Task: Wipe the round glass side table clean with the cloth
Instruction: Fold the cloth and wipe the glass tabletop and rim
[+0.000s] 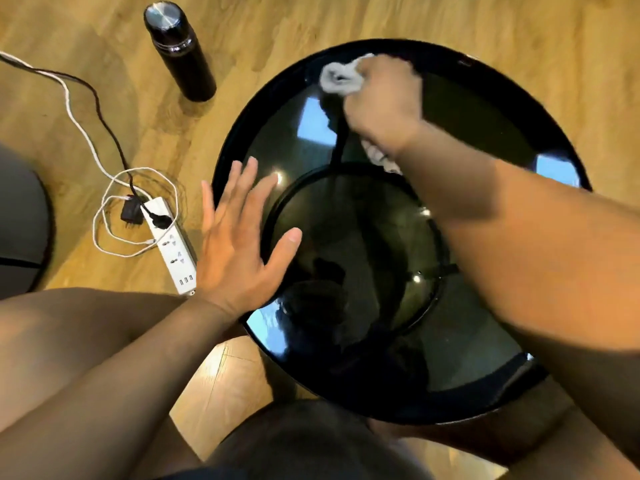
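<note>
step: wiping worktop far edge | right hand grips bunched cloth | left hand flat, fingers spread, at left edge | advice: probably best with even pressure, overlapping strokes

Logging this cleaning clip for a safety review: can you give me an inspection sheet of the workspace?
Surface: round glass side table, dark, reflective.
Job's things: grey cloth bunched at the far rim.
Clutter: black flask upright on the floor.
Grippers: right hand grips the cloth, blurred; left hand open, fingers spread at the left rim, contact unclear.
Cables: white power strip on the floor, plugs in; white cable and a black one trail left.
Surroundings: wooden floor; grey object at left edge.
</note>
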